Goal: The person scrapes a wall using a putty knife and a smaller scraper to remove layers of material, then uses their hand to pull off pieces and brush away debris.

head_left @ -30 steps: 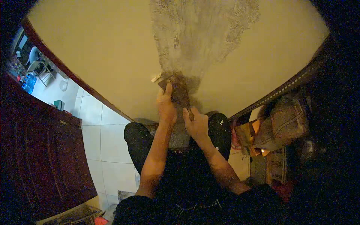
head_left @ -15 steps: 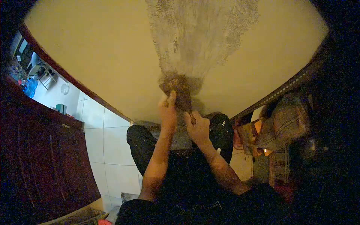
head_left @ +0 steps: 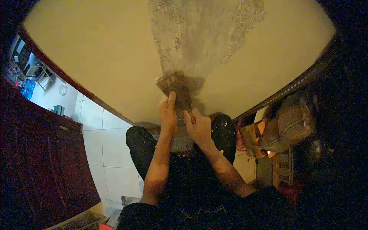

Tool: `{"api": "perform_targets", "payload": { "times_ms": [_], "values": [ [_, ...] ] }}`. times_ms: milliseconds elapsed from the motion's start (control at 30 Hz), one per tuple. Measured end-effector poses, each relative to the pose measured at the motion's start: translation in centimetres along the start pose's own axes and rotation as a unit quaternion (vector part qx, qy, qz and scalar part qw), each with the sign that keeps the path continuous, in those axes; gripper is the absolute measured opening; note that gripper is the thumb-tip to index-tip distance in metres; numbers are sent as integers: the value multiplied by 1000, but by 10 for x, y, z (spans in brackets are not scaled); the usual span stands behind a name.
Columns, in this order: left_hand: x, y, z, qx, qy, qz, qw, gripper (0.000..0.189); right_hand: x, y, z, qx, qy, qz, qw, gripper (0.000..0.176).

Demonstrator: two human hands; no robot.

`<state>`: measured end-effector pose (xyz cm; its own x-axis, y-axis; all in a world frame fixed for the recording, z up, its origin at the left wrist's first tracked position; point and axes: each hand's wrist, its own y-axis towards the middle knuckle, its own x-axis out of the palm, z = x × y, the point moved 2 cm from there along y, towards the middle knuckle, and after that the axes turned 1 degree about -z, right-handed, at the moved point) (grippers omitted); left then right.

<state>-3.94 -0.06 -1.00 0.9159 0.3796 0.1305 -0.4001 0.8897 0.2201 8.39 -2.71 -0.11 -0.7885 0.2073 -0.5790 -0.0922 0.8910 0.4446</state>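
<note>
A broad, dark scraper [head_left: 175, 83] lies with its blade against the yellowish wall [head_left: 115, 69], at the lower end of a rough, greyish stripped patch [head_left: 203, 34]. My right hand [head_left: 199, 125] is closed around its handle. With a finger extended along the blade, my left hand [head_left: 168, 111] grips the scraper's left side. The blade is tilted, its upper left corner reaching furthest left. Beneath the hands are my knees in dark, pale-spotted trousers [head_left: 140, 142].
At left stands a dark red panelled door [head_left: 50, 165] beside a white tiled floor [head_left: 115, 147]. Through the doorway appear a folding chair [head_left: 45, 78] and blue bottles [head_left: 27, 90]. Bags [head_left: 291, 122] crowd the right side, near a dark perforated strip [head_left: 283, 94] along the wall's edge.
The scraper and both hands have shifted slightly up and left in view. The surroundings have also slid a little left as the camera moved. Both hands keep their hold.
</note>
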Motion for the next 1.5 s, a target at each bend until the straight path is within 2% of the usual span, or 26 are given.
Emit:
{"api": "perform_targets", "payload": {
  "times_ms": [33,67,100,133,233,300,367,433,500,533,600,633,700,733,800,833,900,1033,1100,1133,1200,1233,1300,1400,1433,1500],
  "values": [
    [-3,3,-7,5,0,2,1000,37,-2,-3,1,23,2,-20,1000,25],
    [-7,7,-14,27,93,-3,995,36,-1,-2,1,46,4,-42,998,25],
    [-10,6,-17,43,186,-7,982,36,-4,5,-5,44,7,-44,998,25],
    [-7,6,-1,40,188,-5,981,36,-10,16,-13,24,6,-27,999,25],
    [2,10,24,-10,127,57,990,36,-8,19,-11,-15,-6,-2,1000,24],
    [3,14,17,-152,-34,20,988,40,-8,17,-4,-44,-17,17,999,24],
    [8,8,8,-118,-27,18,992,41,-7,10,-1,-1,-8,-10,1000,24],
    [7,12,17,-81,-18,19,996,43,-7,13,-6,-8,-13,1,1000,24],
    [3,14,28,-23,152,51,987,46,-8,18,-12,-5,-21,7,1000,25],
    [2,12,28,-32,155,46,986,46,-10,23,-16,-9,-10,11,1000,25],
    [5,16,29,-59,22,17,998,47,-12,23,-18,-18,-3,14,1000,25],
    [7,15,32,-57,20,16,998,47,-12,21,-19,-14,8,9,1000,24],
    [7,9,34,-149,-92,33,984,47,-13,12,-18,-10,21,5,1000,24],
    [5,11,28,-143,-92,33,985,47,-12,7,-12,-5,0,1,1000,24],
    [3,18,17,-127,21,10,992,46,-8,14,-12,-3,-16,-2,1000,23],
    [4,21,20,-125,22,11,992,46,-9,22,-17,-23,5,19,1000,23],
    [6,20,33,-63,-3,53,997,47,-11,25,-23,-31,26,31,999,22],
    [7,17,38,-139,-113,5,984,53,-14,24,-23,-31,9,20,999,22],
    [8,9,32,-55,-16,8,998,56,-12,18,-20,-25,20,16,999,23],
    [5,16,18,-49,-17,9,999,56,-13,15,-19,-20,9,11,1000,23],
    [-6,32,-17,-157,56,62,984,53,-12,23,-20,-17,0,7,1000,23],
    [-2,35,-6,-159,57,61,984,53,-13,31,-25,-39,-15,35,999,23],
    [7,32,15,-136,-152,68,977,55,-13,29,-31,-53,-32,54,997,22],
    [12,26,32,-114,-223,24,968,53,-17,25,-29,-2,30,13,999,22],
    [12,22,34,-111,-222,20,968,53,-18,18,-28,8,32,13,999,23],
    [7,15,36,-143,-22,48,988,43,-14,18,-31,11,39,13,999,24]
  ]
}}
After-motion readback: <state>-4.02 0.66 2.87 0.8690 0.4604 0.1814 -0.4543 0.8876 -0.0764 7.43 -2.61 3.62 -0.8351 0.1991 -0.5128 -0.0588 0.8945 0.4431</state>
